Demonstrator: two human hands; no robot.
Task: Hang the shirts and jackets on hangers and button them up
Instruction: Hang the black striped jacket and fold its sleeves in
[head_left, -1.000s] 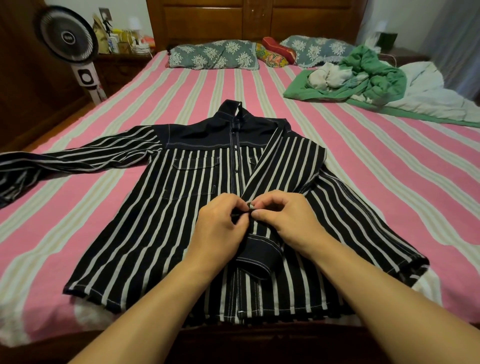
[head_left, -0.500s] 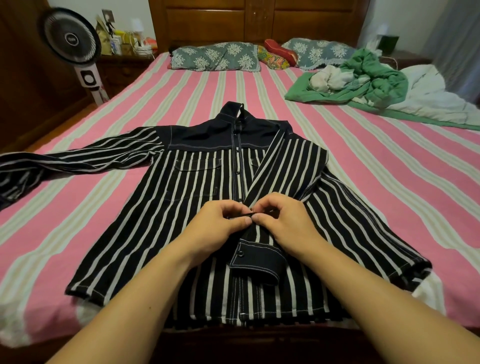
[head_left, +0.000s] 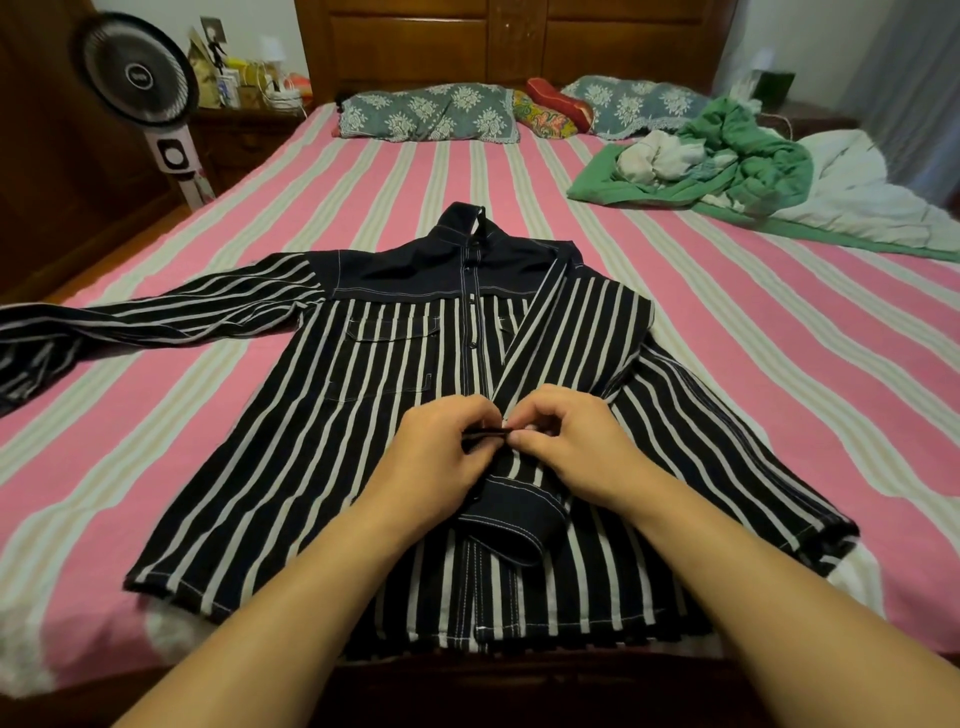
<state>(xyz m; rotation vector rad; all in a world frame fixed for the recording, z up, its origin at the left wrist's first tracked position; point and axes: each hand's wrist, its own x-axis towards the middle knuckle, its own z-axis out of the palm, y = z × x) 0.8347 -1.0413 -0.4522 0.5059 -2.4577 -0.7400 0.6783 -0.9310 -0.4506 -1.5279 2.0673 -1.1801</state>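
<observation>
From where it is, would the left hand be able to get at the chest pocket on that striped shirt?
Probably yes. The chest pocket lies flat and uncovered just beyond the left hand, nothing between them. But that hand is pinching the striped shirt front and must let go first.

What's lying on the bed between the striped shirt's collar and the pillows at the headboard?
Nothing: in the head view only bare pink-and-pale striped bedsheet runs from the striped shirt collar up to the pillows.

Open bedspread lies right of your hands. Ahead right, the green blanket blocks passage; the outstretched sleeve obstructs the left.
</observation>
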